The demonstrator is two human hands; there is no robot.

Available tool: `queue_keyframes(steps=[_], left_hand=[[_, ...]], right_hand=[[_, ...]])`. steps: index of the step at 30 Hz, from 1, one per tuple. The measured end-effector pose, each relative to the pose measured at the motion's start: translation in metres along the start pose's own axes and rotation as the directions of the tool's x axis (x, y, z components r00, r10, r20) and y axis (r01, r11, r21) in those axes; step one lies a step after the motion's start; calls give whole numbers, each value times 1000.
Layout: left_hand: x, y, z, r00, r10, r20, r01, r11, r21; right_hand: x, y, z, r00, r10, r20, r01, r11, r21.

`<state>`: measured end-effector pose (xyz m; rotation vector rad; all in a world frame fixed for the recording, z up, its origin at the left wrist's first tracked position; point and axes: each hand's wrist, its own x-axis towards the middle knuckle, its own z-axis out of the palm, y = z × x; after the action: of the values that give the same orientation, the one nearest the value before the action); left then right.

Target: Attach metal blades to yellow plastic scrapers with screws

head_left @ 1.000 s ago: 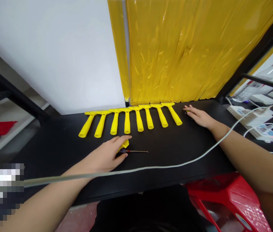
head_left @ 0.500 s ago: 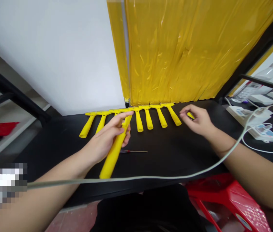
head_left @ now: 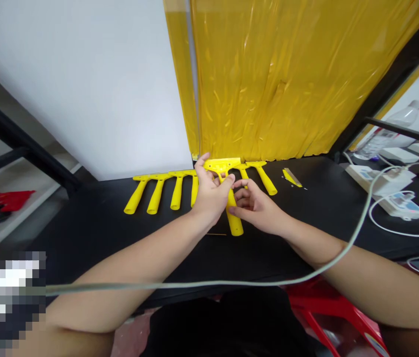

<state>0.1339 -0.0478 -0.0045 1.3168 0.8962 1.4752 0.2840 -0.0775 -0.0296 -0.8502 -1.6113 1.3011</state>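
Note:
My left hand is closed around the neck of a yellow T-shaped scraper, its wide head tilted up and its hollow handle pointing toward me. Curled fingers of my right hand grip the same handle from the right side. Behind and beside my hands, several matching yellow scrapers lie in a row, handles toward me; my left hand covers part of the row. On the black table a thin screwdriver shaft shows, its handle hidden under my left arm.
At right lies a small yellow piece with a metal-looking strip, tiny bits around it. Further right are white power strips, cords and a plastic bottle. A pale cable hangs across in front of me. A red stool stands below.
My left hand has moved right and turned the scraper so its head faces up and away. My right hand has left the small yellow piece and come onto the scraper's handle.

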Motion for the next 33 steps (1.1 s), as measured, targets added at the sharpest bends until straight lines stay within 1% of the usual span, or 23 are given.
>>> queue_keyframes(steps=[1, 3, 5, 6, 7, 8, 9, 10, 11, 12, 13, 15, 16, 17, 19, 21, 24, 26, 29, 33], left_hand=[[0, 1, 0, 1000, 7, 21, -7, 1000, -1], [-2, 4, -6, 995, -11, 102, 9, 1000, 20], [-6, 8, -19, 977, -56, 205, 36, 994, 100], [-8, 10, -29, 964, -78, 255, 38, 987, 159], [-10, 13, -40, 955, -75, 285, 10, 975, 223], [-12, 15, -52, 946, -50, 319, -50, 953, 298], [-13, 17, -66, 939, 2, 345, -139, 917, 375], [-14, 18, -80, 924, 44, 379, -225, 865, 449], [-14, 20, -94, 911, 80, 405, -297, 807, 510], [-14, 20, -108, 903, 95, 420, -339, 759, 557], [-14, 21, -122, 903, 96, 418, -355, 714, 603], [-14, 20, -145, 922, 83, 378, -341, 636, 692], [-14, 19, -154, 926, 92, 366, -345, 600, 722], [-14, 18, -161, 931, 97, 353, -344, 563, 751], [-15, 16, -171, 925, 104, 366, -368, 483, 794], [-15, 16, -176, 914, 96, 394, -396, 417, 818], [-15, 19, -177, 901, 97, 422, -428, 341, 837], [-14, 22, -178, 892, 106, 439, -449, 306, 840], [-13, 24, -179, 874, 120, 470, -484, 287, 827], [-13, 23, -181, 862, 126, 490, -505, 286, 814]], right_hand=[[1, 1, -3, 1000, 10, -15, -10, 1000, 3], [3, 0, -13, 999, 37, -26, -37, 999, 11], [4, -2, -31, 998, 56, -40, -57, 998, -29], [5, -3, -44, 996, 51, -77, -58, 993, -98], [5, -3, -59, 990, 23, -140, -51, 978, -201], [6, -4, -76, 975, -40, -217, -35, 943, -331], [7, -3, -95, 950, -107, -292, -49, 876, -480], [7, -1, -115, 916, -159, -369, -115, 777, -619], [8, 2, -134, 874, -187, -448, -217, 674, -706], [10, 7, -152, 836, -189, -515, -321, 594, -738], [11, 12, -167, 806, -167, -568, -410, 535, -739], [13, 25, -190, 786, -85, -613, -521, 443, -730], [14, 32, -197, 796, -67, -602, -533, 393, -749], [15, 39, -200, 803, -62, -593, -541, 343, -768], [16, 51, -201, 808, -59, -586, -554, 261, -790], [16, 59, -195, 814, -74, -577, -552, 216, -806], [17, 66, -186, 832, -116, -542, -518, 188, -835], [19, 68, -182, 840, -116, -529, -507, 177, -844], [23, 71, -179, 851, -87, -518, -498, 178, -849], [28, 75, -178, 868, -93, -488, -466, 187, -865]])
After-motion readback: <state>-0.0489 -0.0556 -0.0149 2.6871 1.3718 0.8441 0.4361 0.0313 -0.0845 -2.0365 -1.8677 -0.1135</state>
